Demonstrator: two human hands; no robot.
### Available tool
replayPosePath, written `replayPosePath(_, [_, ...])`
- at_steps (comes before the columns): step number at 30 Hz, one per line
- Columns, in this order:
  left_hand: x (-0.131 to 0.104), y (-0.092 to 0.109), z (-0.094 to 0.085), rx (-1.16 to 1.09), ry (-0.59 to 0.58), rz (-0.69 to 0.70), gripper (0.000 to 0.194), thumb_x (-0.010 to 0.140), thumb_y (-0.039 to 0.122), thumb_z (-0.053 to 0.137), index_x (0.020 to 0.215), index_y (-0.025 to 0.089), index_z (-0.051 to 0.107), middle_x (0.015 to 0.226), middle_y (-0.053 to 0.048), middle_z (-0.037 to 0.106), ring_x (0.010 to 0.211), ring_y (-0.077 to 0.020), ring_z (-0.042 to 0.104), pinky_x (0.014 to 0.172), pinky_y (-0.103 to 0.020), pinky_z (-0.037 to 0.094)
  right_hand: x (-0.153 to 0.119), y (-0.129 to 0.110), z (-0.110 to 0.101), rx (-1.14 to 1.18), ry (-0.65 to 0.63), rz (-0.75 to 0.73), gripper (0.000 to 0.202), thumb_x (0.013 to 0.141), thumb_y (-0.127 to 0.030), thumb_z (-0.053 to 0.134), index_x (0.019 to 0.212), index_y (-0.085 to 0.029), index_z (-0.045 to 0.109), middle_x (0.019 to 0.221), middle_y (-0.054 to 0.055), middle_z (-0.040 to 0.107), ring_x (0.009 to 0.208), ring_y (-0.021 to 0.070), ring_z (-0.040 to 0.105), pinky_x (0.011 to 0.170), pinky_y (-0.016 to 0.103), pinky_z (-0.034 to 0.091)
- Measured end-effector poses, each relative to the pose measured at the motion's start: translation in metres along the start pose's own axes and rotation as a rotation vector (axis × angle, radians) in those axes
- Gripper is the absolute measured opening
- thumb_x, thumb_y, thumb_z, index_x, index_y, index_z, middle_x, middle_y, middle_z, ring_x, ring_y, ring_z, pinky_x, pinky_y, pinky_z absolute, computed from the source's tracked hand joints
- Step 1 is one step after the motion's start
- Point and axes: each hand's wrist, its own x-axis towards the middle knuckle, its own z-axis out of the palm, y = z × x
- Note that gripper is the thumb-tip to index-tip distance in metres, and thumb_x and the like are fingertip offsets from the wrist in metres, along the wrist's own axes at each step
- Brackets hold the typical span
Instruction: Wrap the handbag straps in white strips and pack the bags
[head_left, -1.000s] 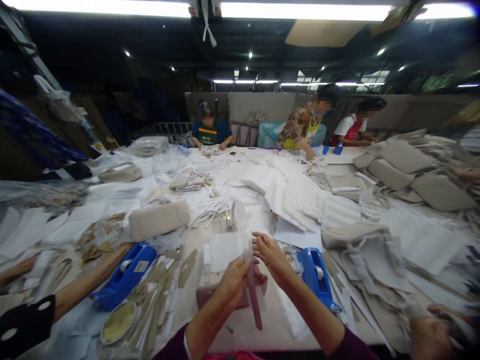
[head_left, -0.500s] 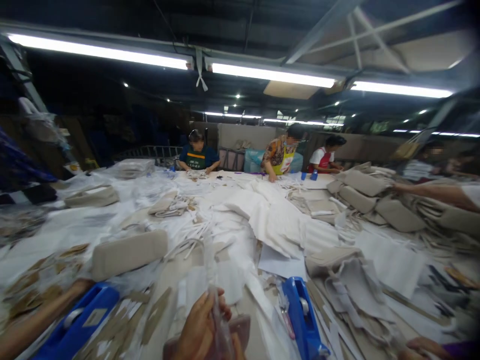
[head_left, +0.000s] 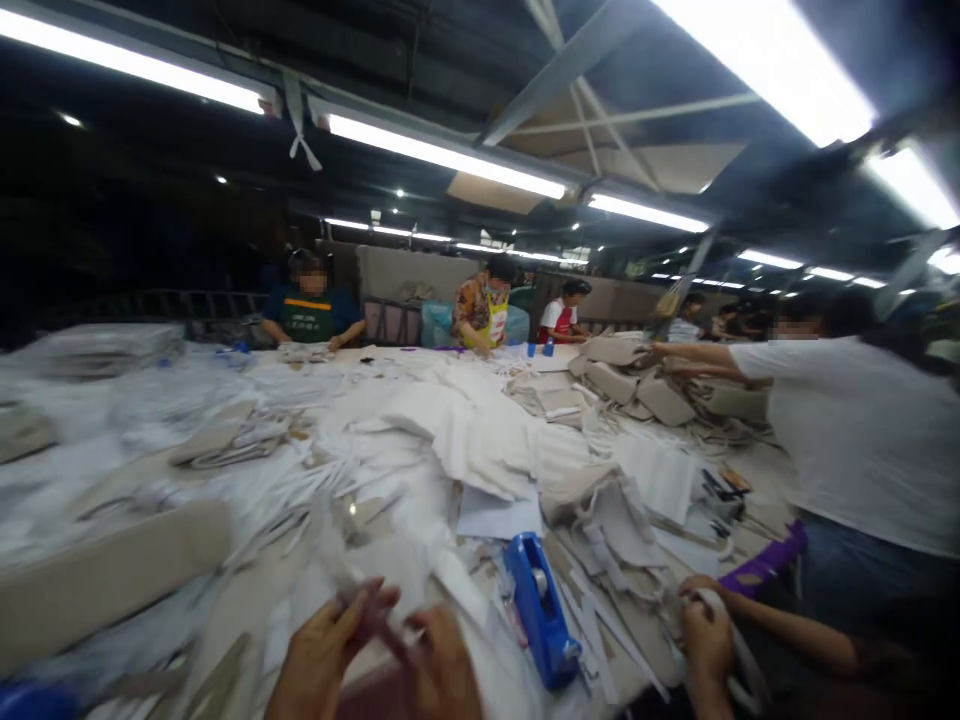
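At the bottom centre are my two hands, close together. My left hand [head_left: 322, 645] pinches a thin, see-through strip or piece of plastic [head_left: 382, 635] that is blurred. My right hand [head_left: 446, 660] has its fingers bent round the other end of it. Below and between the hands lies a dull pinkish-brown flat piece [head_left: 382, 690], partly hidden by them. A blue tape dispenser [head_left: 541, 610] lies to the right of my right hand. White foam sheets [head_left: 472, 430] spread beyond the hands.
At the left lies a long beige padded piece [head_left: 112, 570]. Beige pieces [head_left: 637, 385] are heaped at the right. Another person's hands [head_left: 705, 630] hold a pale strap at the lower right. A person in a white shirt [head_left: 862, 430] leans over the table.
The view has turned right, so the person in white now shows and the table's things sit further left. My hands have drawn slightly apart, and the clear plastic is lower.
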Motion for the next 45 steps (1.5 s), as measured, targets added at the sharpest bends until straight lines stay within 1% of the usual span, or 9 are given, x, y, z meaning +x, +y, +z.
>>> replayPosePath(5, [0.002, 0.020, 0.009, -0.089, 0.105, 0.220, 0.042, 0.059, 0.040, 0.080, 0.089, 0.012, 0.072, 0.089, -0.010, 0.074, 0.090, -0.0203, 0.067, 0.090, -0.034, 0.050, -0.008, 0.006, 0.059, 0.397, -0.145, 0.378, 0.035, 0.085, -0.046, 0.050, 0.094, -0.016, 0.066, 0.066, 0.003, 0.059, 0.056, 0.0148, 0.054, 0.051, 0.028, 0.041])
replayPosePath(8, [0.000, 0.011, 0.013, -0.099, 0.070, 0.227, 0.035, 0.062, 0.034, 0.080, 0.089, 0.013, 0.073, 0.084, -0.006, 0.073, 0.081, -0.0139, 0.065, 0.083, -0.027, 0.050, 0.008, 0.015, 0.070, 0.734, -0.246, 0.721, 0.048, 0.083, -0.058, 0.047, 0.094, -0.014, 0.061, 0.059, 0.000, 0.056, 0.040, 0.0097, 0.045, 0.040, 0.023, 0.033])
replayPosePath(11, [-0.008, 0.003, 0.016, -0.070, 0.003, 0.171, 0.033, 0.066, 0.033, 0.078, 0.091, 0.012, 0.073, 0.082, -0.006, 0.072, 0.076, -0.0130, 0.063, 0.079, -0.026, 0.050, 0.033, 0.020, 0.067, 0.870, -0.199, 0.871, 0.040, 0.087, -0.052, 0.042, 0.079, -0.015, 0.055, 0.055, -0.002, 0.053, 0.037, 0.0078, 0.042, 0.038, 0.020, 0.028])
replayPosePath(15, [-0.016, 0.004, 0.016, -0.065, -0.079, 0.136, 0.037, 0.075, 0.036, 0.070, 0.103, 0.011, 0.070, 0.093, -0.011, 0.072, 0.087, -0.0188, 0.065, 0.083, -0.033, 0.052, 0.058, 0.016, 0.059, 0.680, -0.273, 0.711, 0.024, 0.084, -0.037, 0.049, 0.071, -0.016, 0.053, 0.043, -0.005, 0.046, 0.034, 0.0076, 0.035, 0.037, 0.021, 0.025])
replayPosePath(23, [-0.009, 0.013, 0.002, -0.082, -0.048, 0.078, 0.043, 0.076, 0.033, 0.068, 0.116, 0.018, 0.063, 0.105, -0.009, 0.069, 0.082, -0.0170, 0.063, 0.070, -0.032, 0.056, 0.068, 0.002, 0.055, -0.126, -0.386, -0.155, 0.023, 0.088, -0.020, 0.042, 0.069, -0.018, 0.054, 0.061, -0.001, 0.055, 0.057, 0.0105, 0.048, 0.057, 0.022, 0.032])
replayPosePath(30, [-0.017, 0.024, -0.003, -0.140, -0.026, -0.015, 0.034, 0.075, 0.029, 0.068, 0.104, 0.012, 0.070, 0.109, -0.012, 0.068, 0.086, -0.0182, 0.062, 0.074, -0.031, 0.054, 0.071, -0.003, 0.061, -0.298, -0.380, -0.448, 0.028, 0.084, -0.004, 0.037, 0.090, -0.018, 0.060, 0.076, 0.002, 0.058, 0.065, 0.0126, 0.049, 0.060, 0.024, 0.031])
replayPosePath(34, [-0.020, 0.027, -0.001, -0.144, -0.043, -0.023, 0.038, 0.070, 0.025, 0.073, 0.106, 0.015, 0.069, 0.109, -0.010, 0.069, 0.085, -0.0176, 0.063, 0.076, -0.030, 0.052, 0.073, -0.003, 0.068, -0.160, -0.334, -0.420, 0.019, 0.086, -0.012, 0.043, 0.085, -0.018, 0.061, 0.073, 0.002, 0.057, 0.064, 0.0133, 0.048, 0.061, 0.025, 0.034])
replayPosePath(39, [-0.018, 0.017, 0.003, -0.001, 0.063, 0.227, 0.036, 0.072, 0.029, 0.072, 0.105, 0.016, 0.068, 0.097, -0.008, 0.072, 0.077, -0.0151, 0.064, 0.072, -0.025, 0.050, 0.070, -0.012, 0.066, 0.234, -0.126, -0.053, 0.018, 0.088, -0.028, 0.049, 0.089, -0.020, 0.065, 0.080, 0.002, 0.060, 0.073, 0.0154, 0.054, 0.070, 0.026, 0.040])
replayPosePath(45, [-0.013, -0.008, 0.007, 0.281, 0.228, 0.364, 0.039, 0.075, 0.034, 0.069, 0.110, 0.018, 0.066, 0.103, -0.006, 0.072, 0.098, -0.0225, 0.063, 0.091, -0.031, 0.047, 0.064, -0.019, 0.072, 0.346, -0.218, 0.165, 0.019, 0.076, -0.035, 0.063, 0.067, -0.019, 0.067, 0.068, 0.000, 0.052, 0.067, 0.0152, 0.048, 0.065, 0.028, 0.037])
